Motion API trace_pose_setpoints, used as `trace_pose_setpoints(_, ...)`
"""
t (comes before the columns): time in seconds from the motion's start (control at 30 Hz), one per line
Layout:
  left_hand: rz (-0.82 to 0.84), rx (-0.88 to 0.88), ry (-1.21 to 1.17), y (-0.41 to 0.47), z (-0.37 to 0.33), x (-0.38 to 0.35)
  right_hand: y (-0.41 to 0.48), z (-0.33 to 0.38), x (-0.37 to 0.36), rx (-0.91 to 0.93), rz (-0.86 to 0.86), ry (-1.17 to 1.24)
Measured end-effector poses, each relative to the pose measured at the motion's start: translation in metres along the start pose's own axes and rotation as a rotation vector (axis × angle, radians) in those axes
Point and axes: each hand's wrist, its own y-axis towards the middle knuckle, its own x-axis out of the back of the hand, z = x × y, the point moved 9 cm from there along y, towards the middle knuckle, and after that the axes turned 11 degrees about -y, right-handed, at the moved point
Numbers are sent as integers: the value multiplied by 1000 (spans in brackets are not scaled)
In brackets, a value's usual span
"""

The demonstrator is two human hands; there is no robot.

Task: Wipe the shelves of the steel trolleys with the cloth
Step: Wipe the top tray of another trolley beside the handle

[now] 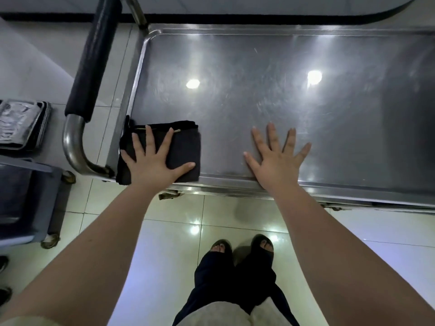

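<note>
We press our left hand [153, 158], fingers spread flat, on the folded black cloth [162, 151] at the shelf [259, 90] corner; our right hand [275, 158] lies splayed on bare steel beside it. Wiping looks barely begun; next, sweep the cloth toward and past the right hand

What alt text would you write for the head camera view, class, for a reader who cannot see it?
Seen from above, a person's left hand presses flat on a folded black cloth at the near left corner of a steel trolley shelf. The right hand rests spread on the bare steel beside it.
</note>
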Motion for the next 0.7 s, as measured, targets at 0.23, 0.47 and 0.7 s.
trace_pose_setpoints(0.23, 44, -94, -33, -22, -101, -43, -3, 0, -1, -9, 13, -5)
trace_pose_setpoints(0.47, 41, -80, -45, -10, -54, -21, -1, -1, -1, -14, 39, -3)
trace_pose_setpoints(0.7, 12, -37, 24, 1, 17, 7, -4, 1, -3, -9, 10, -16)
